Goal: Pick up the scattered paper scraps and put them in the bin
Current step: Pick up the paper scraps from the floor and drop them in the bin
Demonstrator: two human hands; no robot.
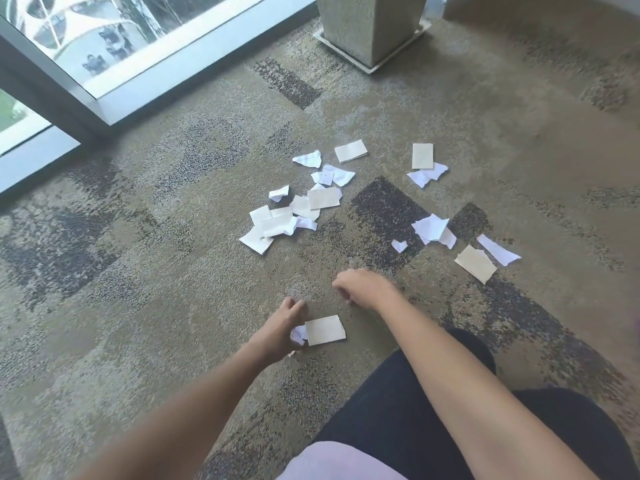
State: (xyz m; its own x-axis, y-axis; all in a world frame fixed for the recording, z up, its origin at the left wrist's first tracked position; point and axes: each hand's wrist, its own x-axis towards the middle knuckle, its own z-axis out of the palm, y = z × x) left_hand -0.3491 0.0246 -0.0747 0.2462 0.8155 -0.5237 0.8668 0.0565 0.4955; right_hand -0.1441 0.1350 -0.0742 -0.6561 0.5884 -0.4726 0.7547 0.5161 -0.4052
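Nearest, left hand [281,330] pinches a beige scrap [325,330]; right hand [363,287] hangs loosely curled, holding nothing; far scraps [294,213] litter carpet [138,289].

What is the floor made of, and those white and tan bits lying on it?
The floor looks like carpet: fuzzy, speckled, matte. The white bits seem thin paper, crumpled with torn edges. The tan bits look like stiffer paper or card, lying flat with straight edges.

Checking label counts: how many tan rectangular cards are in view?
5 tan cards clear: one held in the left hand at, one atop the centre pile, one far centre, one far right, one near right. The overlapping pile may hide more.
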